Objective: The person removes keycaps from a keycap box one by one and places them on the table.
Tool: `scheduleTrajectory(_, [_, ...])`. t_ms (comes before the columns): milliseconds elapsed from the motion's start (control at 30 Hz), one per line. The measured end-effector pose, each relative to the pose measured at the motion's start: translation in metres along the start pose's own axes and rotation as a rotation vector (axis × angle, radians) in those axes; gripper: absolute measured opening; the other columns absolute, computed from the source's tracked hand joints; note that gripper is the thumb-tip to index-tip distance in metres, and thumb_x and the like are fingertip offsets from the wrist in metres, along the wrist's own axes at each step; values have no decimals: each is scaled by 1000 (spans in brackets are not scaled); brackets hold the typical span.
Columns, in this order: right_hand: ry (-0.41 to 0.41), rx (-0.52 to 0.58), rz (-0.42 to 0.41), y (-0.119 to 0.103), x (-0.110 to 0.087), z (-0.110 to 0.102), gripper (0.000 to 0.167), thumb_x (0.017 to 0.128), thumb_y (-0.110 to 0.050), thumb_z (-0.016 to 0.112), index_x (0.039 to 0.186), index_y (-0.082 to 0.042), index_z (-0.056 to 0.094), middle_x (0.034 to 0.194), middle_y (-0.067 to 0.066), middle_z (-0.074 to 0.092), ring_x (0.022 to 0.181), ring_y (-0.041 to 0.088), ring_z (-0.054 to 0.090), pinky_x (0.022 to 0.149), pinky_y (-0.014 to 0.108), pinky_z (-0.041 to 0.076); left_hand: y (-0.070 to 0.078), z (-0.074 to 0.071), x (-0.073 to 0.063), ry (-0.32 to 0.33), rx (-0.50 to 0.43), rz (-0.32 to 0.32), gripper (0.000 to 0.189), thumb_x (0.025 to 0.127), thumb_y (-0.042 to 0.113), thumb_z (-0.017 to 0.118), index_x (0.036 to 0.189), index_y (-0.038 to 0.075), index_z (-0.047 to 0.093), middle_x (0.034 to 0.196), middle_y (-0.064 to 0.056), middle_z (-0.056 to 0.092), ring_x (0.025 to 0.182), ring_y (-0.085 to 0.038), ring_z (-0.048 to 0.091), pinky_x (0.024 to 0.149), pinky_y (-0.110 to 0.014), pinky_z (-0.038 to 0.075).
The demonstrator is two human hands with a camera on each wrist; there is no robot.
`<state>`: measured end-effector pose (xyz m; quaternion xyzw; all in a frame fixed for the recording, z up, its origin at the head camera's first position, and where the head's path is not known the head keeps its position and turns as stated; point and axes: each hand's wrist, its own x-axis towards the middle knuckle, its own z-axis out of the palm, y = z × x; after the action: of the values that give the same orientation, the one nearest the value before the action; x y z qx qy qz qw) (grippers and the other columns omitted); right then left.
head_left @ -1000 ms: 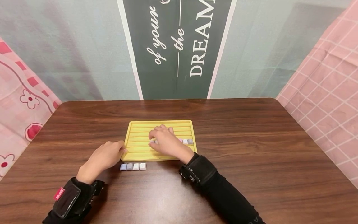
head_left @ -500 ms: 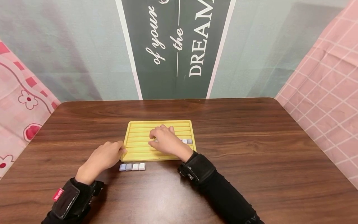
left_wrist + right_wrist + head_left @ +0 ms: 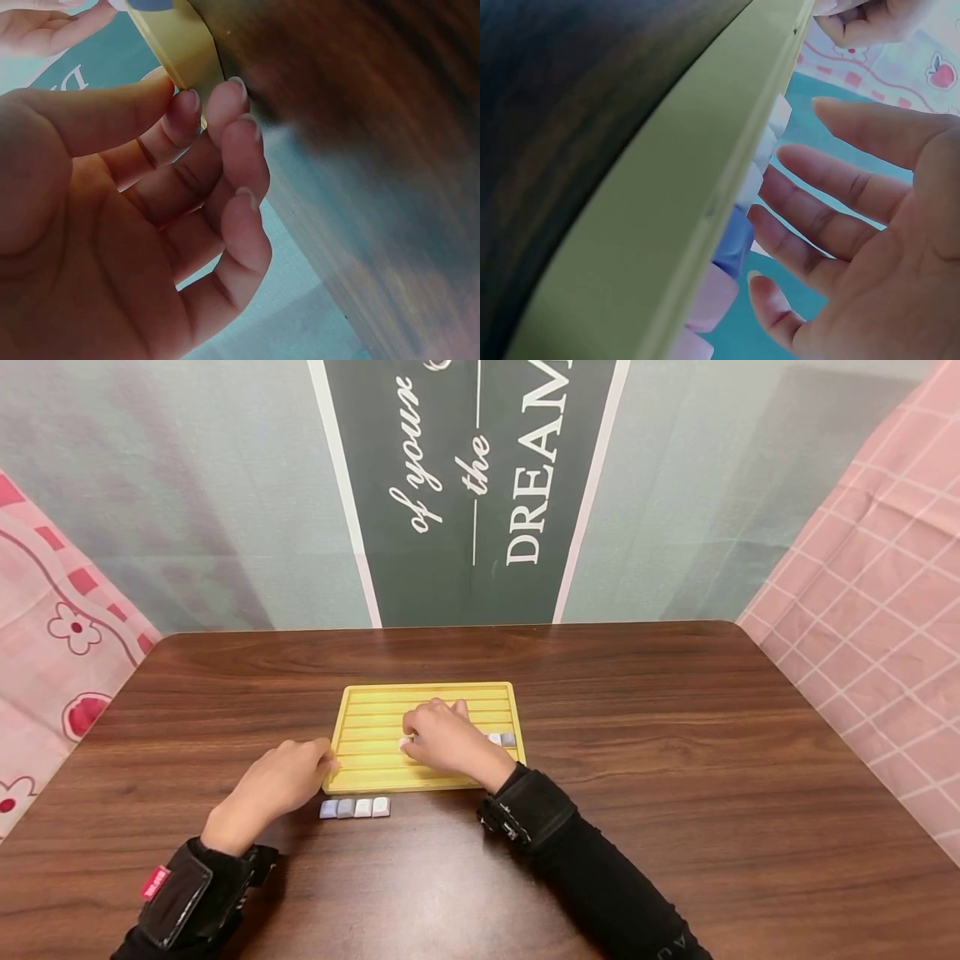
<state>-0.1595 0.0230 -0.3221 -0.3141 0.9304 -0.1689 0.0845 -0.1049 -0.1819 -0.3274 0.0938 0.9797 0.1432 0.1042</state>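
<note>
We saw the yellow ridged tray (image 3: 375,727) lying flat near the middle of the brown worktop (image 3: 675,735), with wide bare wood on its far side and to the right. Our left hand (image 3: 281,777) sat at the tray's near left corner; the left wrist view showed thumb and fingertips (image 3: 225,94) pinching that corner's rim, the other fingers loosely bent. Our right hand (image 3: 442,739) lay over the middle of the tray, fingers fairly straight and spread in the right wrist view, their tips at a row of keycaps (image 3: 739,232) seated along one groove. From above only the right end of that row (image 3: 502,739) showed past the hand, close to the tray's right edge, while a pale cap (image 3: 405,743) peeked out at the fingertips; we could not tell whether the fingers gripped it or merely touched it. Four loose keycaps (image 3: 355,807) stood in a line on the worktop just beside the tray's near edge, between our two wrists. Neither wrist view showed that line
</note>
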Motion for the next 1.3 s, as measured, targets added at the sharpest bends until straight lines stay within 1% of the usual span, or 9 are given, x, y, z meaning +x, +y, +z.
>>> scheduleTrajectory(67, [-11,-9,0,1,1,0,13,86,-25,63,78,-16,60,69,-7,52,78,14,45,72,34,24,0,0,0,1,0,2,11,91,13,55,88,3,57,67,-2,46,58,-17,42,52,-31,33])
scheduleTrajectory(200, [-27,-13,1,2,2,0,15,86,-25,64,75,-17,57,66,-7,49,75,13,46,72,34,24,0,0,0,4,2,4,11,91,13,55,88,3,57,67,-2,46,58,-17,42,52,-31,33])
scheduleTrajectory(333, [-42,-22,-1,1,4,-1,26,85,-23,64,67,-16,49,61,-6,39,68,12,42,70,33,22,0,0,-1,5,4,1,11,91,13,55,87,3,57,67,-2,46,58,-17,42,52,-31,33])
scheduleTrajectory(433, [-52,-33,-2,0,5,-2,29,85,-23,65,65,-16,45,60,-6,34,65,11,39,69,33,21,0,1,-1,2,2,-3,11,91,13,54,88,3,57,67,-2,46,58,-17,42,53,-31,33])
scheduleTrajectory(533, [-63,-41,3,-1,6,-2,25,85,-24,65,68,-16,49,61,-6,35,66,12,40,70,33,21,0,1,-1,2,1,-2,11,91,13,54,88,3,57,67,-2,46,58,-17,42,53,-31,33])
scheduleTrajectory(733, [-62,-63,9,-2,6,-2,11,85,-24,66,80,-16,61,75,-9,55,80,12,50,74,35,26,1,0,-2,8,2,1,10,91,12,55,86,3,56,66,-2,45,58,-17,42,52,-30,33])
scheduleTrajectory(800, [-58,-71,6,-3,7,-1,9,84,-23,66,82,-16,63,80,-8,58,83,12,51,74,35,27,2,0,-2,10,2,0,10,91,12,55,86,3,56,65,-2,45,57,-17,41,52,-30,33])
scheduleTrajectory(1067, [-45,-106,-3,-4,8,-1,10,85,-22,66,77,-17,62,78,-9,55,82,12,50,73,34,26,2,0,-2,25,-1,8,10,90,11,56,83,4,55,64,-2,44,56,-16,41,51,-29,32])
scheduleTrajectory(1300, [-35,-118,-6,-5,8,0,12,85,-22,66,75,-17,61,76,-9,54,80,11,49,72,33,26,3,0,-2,24,-1,8,11,90,11,56,82,4,54,63,-2,43,56,-16,41,51,-29,32])
